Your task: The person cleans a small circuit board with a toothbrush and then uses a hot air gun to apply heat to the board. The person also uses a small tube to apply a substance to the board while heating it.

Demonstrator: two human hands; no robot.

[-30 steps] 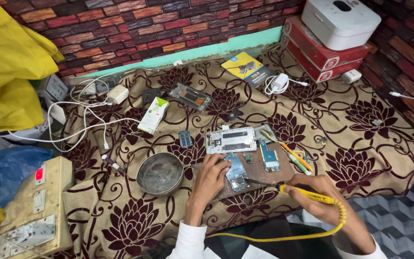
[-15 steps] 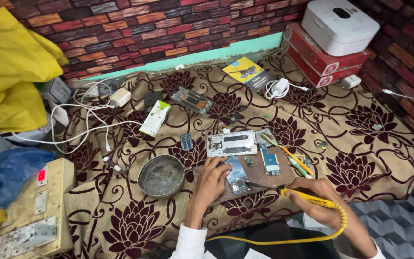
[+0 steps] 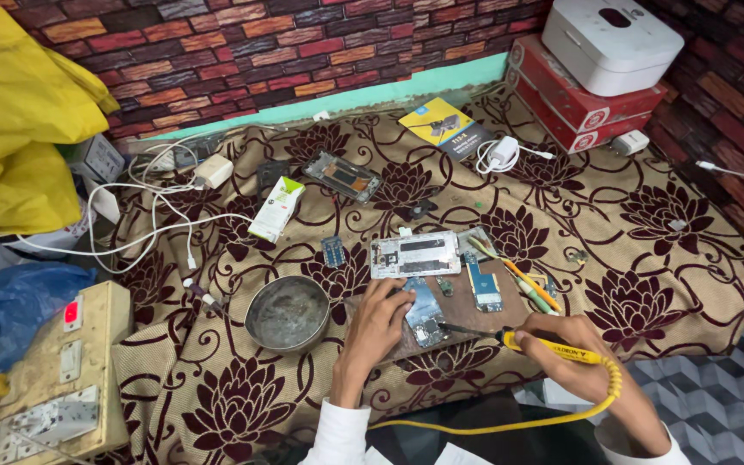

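On the brown work board (image 3: 475, 314), my left hand (image 3: 378, 320) presses fingers down on a small circuit board (image 3: 424, 312), pinning it flat. Right hand (image 3: 572, 351) clenched around a yellow soldering iron (image 3: 553, 346), tip touching the circuit board's right edge; its yellow cord (image 3: 510, 424) loops back toward me. Silver phone frame (image 3: 415, 255) lies just above the board, a blue circuit piece (image 3: 483, 288) beside it. Round metal bowl (image 3: 288, 313) sits left of my left hand on the floral cloth (image 3: 647, 232).
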